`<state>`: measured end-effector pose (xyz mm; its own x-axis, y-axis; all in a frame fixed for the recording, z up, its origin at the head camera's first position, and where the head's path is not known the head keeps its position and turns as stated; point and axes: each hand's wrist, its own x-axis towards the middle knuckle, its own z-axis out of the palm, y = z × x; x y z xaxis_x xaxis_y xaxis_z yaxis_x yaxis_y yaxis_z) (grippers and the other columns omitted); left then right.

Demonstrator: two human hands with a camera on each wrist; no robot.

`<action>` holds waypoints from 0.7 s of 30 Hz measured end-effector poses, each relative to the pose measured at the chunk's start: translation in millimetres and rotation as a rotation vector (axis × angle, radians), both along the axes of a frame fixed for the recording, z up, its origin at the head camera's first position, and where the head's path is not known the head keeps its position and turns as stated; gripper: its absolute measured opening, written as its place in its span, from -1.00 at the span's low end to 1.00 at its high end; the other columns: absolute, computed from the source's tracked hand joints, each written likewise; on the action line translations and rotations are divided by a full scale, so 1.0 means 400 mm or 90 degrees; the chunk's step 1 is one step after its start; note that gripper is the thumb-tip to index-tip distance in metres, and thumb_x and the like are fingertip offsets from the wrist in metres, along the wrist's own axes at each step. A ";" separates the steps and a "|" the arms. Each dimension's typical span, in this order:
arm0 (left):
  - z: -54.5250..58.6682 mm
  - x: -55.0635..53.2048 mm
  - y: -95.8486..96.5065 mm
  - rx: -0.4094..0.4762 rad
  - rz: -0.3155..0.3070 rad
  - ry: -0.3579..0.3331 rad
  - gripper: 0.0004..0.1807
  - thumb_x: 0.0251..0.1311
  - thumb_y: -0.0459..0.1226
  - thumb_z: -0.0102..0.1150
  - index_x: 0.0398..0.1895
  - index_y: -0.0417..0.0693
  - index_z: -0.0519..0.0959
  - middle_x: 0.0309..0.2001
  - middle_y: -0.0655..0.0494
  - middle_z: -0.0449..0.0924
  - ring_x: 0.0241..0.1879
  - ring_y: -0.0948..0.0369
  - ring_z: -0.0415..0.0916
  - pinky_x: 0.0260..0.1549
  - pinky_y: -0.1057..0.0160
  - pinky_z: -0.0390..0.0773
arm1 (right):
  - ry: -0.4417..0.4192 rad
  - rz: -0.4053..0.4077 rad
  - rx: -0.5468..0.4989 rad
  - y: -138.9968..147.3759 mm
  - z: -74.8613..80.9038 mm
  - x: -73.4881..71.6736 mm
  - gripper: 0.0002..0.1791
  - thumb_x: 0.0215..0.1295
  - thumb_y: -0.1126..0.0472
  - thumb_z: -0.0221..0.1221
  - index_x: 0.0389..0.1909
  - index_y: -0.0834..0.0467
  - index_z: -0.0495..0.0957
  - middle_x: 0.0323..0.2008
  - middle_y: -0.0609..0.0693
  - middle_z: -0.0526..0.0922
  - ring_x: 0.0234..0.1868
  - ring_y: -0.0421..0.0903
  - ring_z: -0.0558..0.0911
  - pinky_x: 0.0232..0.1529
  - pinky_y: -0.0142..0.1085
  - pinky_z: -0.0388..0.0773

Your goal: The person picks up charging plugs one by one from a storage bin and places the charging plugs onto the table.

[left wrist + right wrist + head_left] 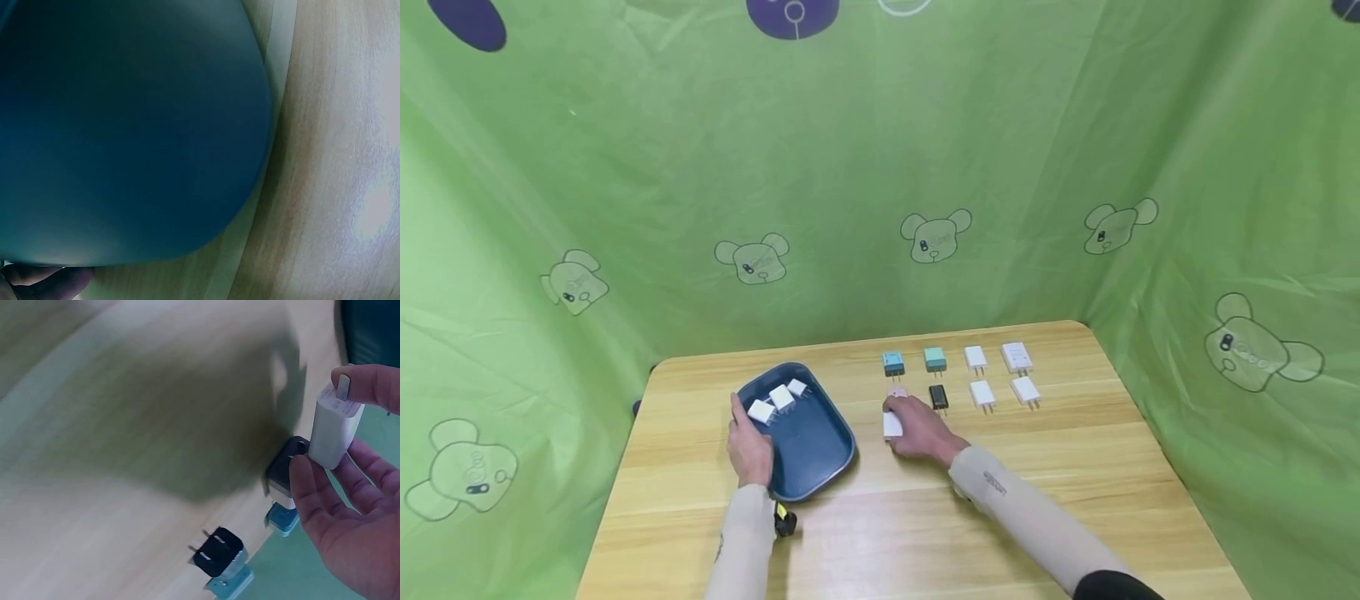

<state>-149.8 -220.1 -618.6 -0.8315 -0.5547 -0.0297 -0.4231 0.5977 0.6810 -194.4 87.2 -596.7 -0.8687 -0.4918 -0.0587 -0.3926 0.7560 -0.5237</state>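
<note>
My left hand grips the left rim of a dark blue tray; in the left wrist view its fingers show at the tray's edge. Three white charger plugs lie in the tray's far left part. With thumb and fingers, my right hand pinches another white charger plug, to the right of the tray. Just beyond that hand lies a pink charger plug, partly hidden by it. Beside the hand is a black charger plug, prongs toward me.
Farther back lie a blue charger plug and a mint green charger plug. Several white charger plugs continue the two rows to the right. A green curtain hangs behind the wooden table.
</note>
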 end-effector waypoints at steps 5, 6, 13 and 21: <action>-0.003 -0.001 -0.001 0.005 0.003 -0.005 0.12 0.06 -0.58 0.16 0.66 0.08 -0.15 0.31 -0.48 0.38 0.16 -0.38 0.49 0.24 -0.28 0.49 | 0.005 -0.005 0.013 0.010 -0.016 0.008 -0.34 -0.13 0.22 0.43 0.13 0.11 0.54 -0.01 0.05 0.69 -0.07 -0.05 0.60 -0.03 -0.15 0.63; -0.004 -0.001 -0.002 0.005 0.004 -0.005 0.12 0.07 -0.58 0.15 0.66 0.08 -0.15 0.31 -0.48 0.38 0.16 -0.38 0.49 0.24 -0.28 0.49 | 0.005 -0.005 0.014 0.011 -0.018 0.009 -0.34 -0.12 0.21 0.43 0.14 0.11 0.54 -0.01 0.04 0.69 -0.06 -0.05 0.61 -0.02 -0.14 0.63; -0.006 0.000 -0.001 -0.002 0.000 -0.005 0.14 0.06 -0.58 0.15 0.67 0.09 -0.18 0.31 -0.49 0.38 0.15 -0.39 0.49 0.23 -0.28 0.49 | 0.016 -0.005 0.011 0.018 -0.028 0.020 -0.36 -0.08 0.15 0.45 0.12 0.11 0.55 -0.04 0.03 0.69 -0.09 -0.08 0.60 -0.05 -0.17 0.63; -0.008 -0.001 -0.002 -0.012 0.001 0.003 0.12 0.04 -0.59 0.15 0.66 0.05 -0.14 0.29 -0.50 0.40 0.12 -0.39 0.52 0.18 -0.29 0.52 | 0.022 0.011 0.010 0.024 -0.030 0.034 -0.40 -0.12 0.15 0.45 0.05 0.07 0.54 -0.16 -0.03 0.66 -0.20 -0.15 0.55 -0.17 -0.26 0.59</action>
<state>-150.3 -220.9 -621.9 -0.8309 -0.5562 -0.0150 -0.4203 0.6099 0.6719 -180.6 96.9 -608.6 -0.8615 -0.5064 -0.0367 -0.4234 0.7564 -0.4985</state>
